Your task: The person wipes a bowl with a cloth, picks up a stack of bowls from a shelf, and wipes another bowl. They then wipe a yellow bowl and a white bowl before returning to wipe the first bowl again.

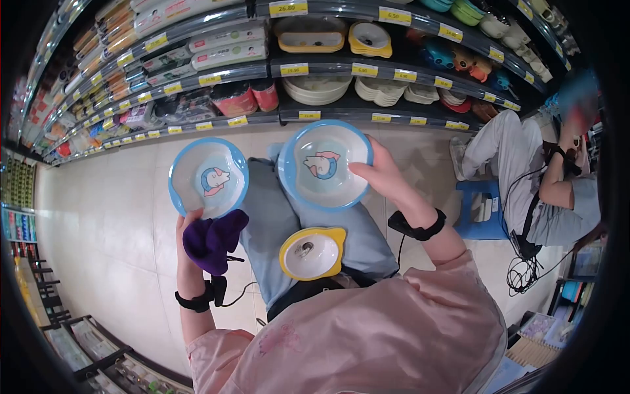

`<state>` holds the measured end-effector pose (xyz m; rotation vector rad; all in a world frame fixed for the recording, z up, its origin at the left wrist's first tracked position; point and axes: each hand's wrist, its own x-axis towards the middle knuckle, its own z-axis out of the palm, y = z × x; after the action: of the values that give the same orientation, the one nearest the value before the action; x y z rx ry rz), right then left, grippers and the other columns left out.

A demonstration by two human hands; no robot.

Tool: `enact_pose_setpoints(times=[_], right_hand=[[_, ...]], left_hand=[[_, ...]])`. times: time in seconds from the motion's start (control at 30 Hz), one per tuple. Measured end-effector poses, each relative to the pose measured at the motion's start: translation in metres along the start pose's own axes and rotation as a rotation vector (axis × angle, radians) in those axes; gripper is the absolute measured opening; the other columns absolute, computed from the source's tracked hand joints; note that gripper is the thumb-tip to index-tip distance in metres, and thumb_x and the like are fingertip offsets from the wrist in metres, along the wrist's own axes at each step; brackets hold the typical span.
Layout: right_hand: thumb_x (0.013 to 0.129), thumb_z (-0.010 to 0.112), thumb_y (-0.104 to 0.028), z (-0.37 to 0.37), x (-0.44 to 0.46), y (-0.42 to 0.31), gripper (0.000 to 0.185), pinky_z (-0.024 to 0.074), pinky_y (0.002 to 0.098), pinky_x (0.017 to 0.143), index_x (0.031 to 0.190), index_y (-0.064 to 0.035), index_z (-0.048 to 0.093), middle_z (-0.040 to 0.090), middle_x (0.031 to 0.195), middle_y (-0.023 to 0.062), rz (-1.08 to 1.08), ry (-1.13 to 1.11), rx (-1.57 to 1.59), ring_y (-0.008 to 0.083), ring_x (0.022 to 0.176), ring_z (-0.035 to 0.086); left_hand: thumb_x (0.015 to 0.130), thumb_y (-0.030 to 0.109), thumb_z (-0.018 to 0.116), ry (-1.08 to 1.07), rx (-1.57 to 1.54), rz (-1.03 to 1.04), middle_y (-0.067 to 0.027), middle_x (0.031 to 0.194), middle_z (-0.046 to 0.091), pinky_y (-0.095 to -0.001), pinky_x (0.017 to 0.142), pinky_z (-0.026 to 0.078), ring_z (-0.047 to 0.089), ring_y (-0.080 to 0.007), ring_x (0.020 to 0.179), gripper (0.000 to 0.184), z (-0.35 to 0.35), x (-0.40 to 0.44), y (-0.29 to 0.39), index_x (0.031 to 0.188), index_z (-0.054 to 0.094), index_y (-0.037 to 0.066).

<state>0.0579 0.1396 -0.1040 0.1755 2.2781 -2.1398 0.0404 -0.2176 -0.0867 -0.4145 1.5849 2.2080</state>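
My left hand (190,215) grips the lower edge of a blue-rimmed bowl (186,174) with a cartoon animal printed inside. A bunched purple cloth (211,244) covers much of that hand; how it is held is hidden. On the other side, my right hand (380,172) is closed on the right rim of a matching blue-rimmed bowl (328,192), thumb over the edge. Both bowls are tipped so their insides face me. A small yellow-rimmed bowl (314,264) rests in my lap, between my forearms.
Ahead stand store shelves (275,117) with stacked white bowls (317,90), yellow-rimmed dishes (310,41) and packaged goods. To the right, another person (567,203) sits near a blue stool (479,209), with coiled cable (525,276) on the floor. More racks (85,354) line the lower left.
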Motion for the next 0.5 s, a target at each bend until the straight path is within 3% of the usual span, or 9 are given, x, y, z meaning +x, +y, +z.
enact_pose_setpoints(times=[0.1, 0.13, 0.37, 0.43, 0.5], right_hand=[[0.07, 0.055, -0.01, 0.026, 0.002, -0.005, 0.049, 0.0446, 0.0329, 0.079, 0.116, -0.0007, 0.043, 0.058, 0.099, 0.0161, -0.069, -0.021, -0.251, 0.0267, 0.09, 0.058], [0.07, 0.055, -0.013, 0.034, -0.001, -0.011, 0.05, 0.0454, 0.0365, 0.078, 0.118, -0.0051, 0.043, 0.059, 0.096, 0.0178, -0.132, -0.033, -0.35, 0.033, 0.088, 0.058], [0.072, 0.055, -0.013, 0.06, -0.025, -0.031, 0.049, 0.0465, 0.0374, 0.077, 0.119, -0.0098, 0.041, 0.056, 0.104, 0.0176, -0.118, -0.157, -0.614, 0.0342, 0.092, 0.056], [0.072, 0.054, -0.014, 0.063, -0.027, -0.026, 0.048, 0.0461, 0.0388, 0.077, 0.118, -0.0094, 0.041, 0.055, 0.107, 0.0171, -0.132, -0.146, -0.623, 0.0349, 0.091, 0.055], [0.072, 0.053, -0.014, 0.065, -0.03, -0.023, 0.047, 0.0458, 0.0403, 0.077, 0.117, -0.009, 0.04, 0.053, 0.109, 0.0167, -0.136, -0.143, -0.633, 0.0355, 0.091, 0.055]], left_hand=[[0.082, 0.017, 0.047, 0.065, 0.011, 0.071, -0.0126, 0.084, 0.059, -0.0268, 0.059, 0.051, 0.062, -0.0201, 0.069, 0.03, -0.005, -0.013, 0.003, 0.107, 0.047, -0.001], [0.083, 0.017, 0.047, 0.093, -0.049, 0.052, -0.013, 0.085, 0.059, -0.0272, 0.06, 0.051, 0.062, -0.0204, 0.069, 0.031, -0.009, -0.014, 0.002, 0.107, 0.047, -0.001], [0.083, 0.018, 0.046, 0.017, -0.204, 0.073, -0.0155, 0.091, 0.059, -0.0294, 0.065, 0.052, 0.062, -0.0224, 0.075, 0.035, -0.026, -0.008, -0.008, 0.112, 0.044, -0.002], [0.088, 0.029, 0.034, 0.111, -0.175, 0.042, -0.0108, 0.085, 0.063, -0.0268, 0.061, 0.047, 0.06, -0.0182, 0.071, 0.041, -0.016, -0.008, -0.006, 0.1, 0.055, -0.005], [0.089, 0.027, 0.035, 0.086, -0.139, 0.063, -0.0109, 0.085, 0.062, -0.0262, 0.061, 0.047, 0.06, -0.0176, 0.071, 0.04, -0.015, -0.007, -0.006, 0.1, 0.055, -0.005]])
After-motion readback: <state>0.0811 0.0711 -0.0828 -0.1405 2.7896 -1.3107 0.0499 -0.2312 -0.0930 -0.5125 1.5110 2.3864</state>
